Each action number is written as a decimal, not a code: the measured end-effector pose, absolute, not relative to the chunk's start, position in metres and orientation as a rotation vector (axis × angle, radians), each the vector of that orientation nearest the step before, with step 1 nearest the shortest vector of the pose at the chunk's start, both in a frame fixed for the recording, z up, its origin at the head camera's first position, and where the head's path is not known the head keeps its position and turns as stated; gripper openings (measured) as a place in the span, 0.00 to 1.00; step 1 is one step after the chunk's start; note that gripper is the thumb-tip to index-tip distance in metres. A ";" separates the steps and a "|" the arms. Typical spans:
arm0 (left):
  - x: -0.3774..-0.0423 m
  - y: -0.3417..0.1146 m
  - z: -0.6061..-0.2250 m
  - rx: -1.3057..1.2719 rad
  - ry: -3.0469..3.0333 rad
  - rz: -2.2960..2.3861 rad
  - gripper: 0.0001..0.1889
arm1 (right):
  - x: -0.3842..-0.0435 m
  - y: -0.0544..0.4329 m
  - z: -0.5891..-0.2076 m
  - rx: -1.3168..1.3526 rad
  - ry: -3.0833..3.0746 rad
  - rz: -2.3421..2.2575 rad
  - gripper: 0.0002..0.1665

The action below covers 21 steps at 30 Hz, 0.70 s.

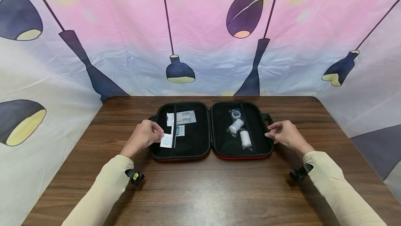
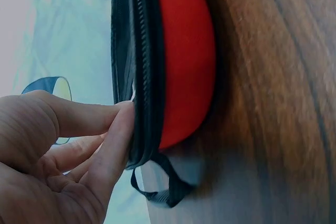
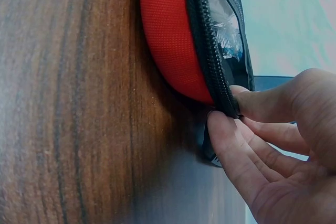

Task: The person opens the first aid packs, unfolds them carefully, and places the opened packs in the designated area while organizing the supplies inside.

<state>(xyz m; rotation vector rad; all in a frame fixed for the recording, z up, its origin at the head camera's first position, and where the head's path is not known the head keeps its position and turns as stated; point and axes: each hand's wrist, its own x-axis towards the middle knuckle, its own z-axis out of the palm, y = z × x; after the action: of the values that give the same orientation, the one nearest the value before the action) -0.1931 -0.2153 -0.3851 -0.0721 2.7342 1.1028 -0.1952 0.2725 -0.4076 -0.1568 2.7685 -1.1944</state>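
A red and black zippered case (image 1: 193, 151) lies unfolded on the table, its two halves side by side. My left hand (image 1: 144, 135) pinches a corner of a small white packet (image 1: 166, 141) over the left half; in the left wrist view the fingertips overlap the zippered rim (image 2: 144, 66), and the packet is mostly hidden. At the outer edge of the right half, my right hand (image 1: 285, 134) holds the rim (image 3: 218, 77) between thumb and finger. A larger printed packet (image 1: 186, 117) and a small blue-and-white packet (image 1: 180, 130) lie in the left half.
In the right half lie wrapped white rolls (image 1: 245, 139) and a clear-wrapped ring of tape (image 1: 236, 114). A dark strap (image 1: 243, 114) crosses that half. Black loops (image 2: 170, 192) stick out at the case's outer sides. Behind the wooden table (image 1: 200, 191) hangs a patterned cloth (image 1: 206, 45).
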 end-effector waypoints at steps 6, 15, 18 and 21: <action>-0.193 -0.208 -0.389 -0.069 2.702 1.140 0.03 | -0.197 0.271 -0.406 -0.156 2.771 -1.195 0.20; -0.189 -0.202 -0.396 -0.088 2.653 1.219 0.02 | -0.196 0.266 -0.407 -0.160 2.766 -1.202 0.20; -0.187 -0.202 -0.397 -0.096 2.639 1.247 0.02 | -0.195 0.264 -0.406 -0.153 2.762 -1.216 0.20; -0.185 -0.204 -0.396 -0.085 2.646 1.239 0.02 | -0.194 0.261 -0.405 -0.159 2.759 -1.226 0.21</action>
<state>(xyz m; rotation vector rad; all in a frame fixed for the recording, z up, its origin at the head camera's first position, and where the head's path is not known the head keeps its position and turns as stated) -0.1846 -0.2038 -0.3963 -0.0850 2.6462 1.2391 -0.1939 0.2614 -0.4050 -0.1590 2.7592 -1.2262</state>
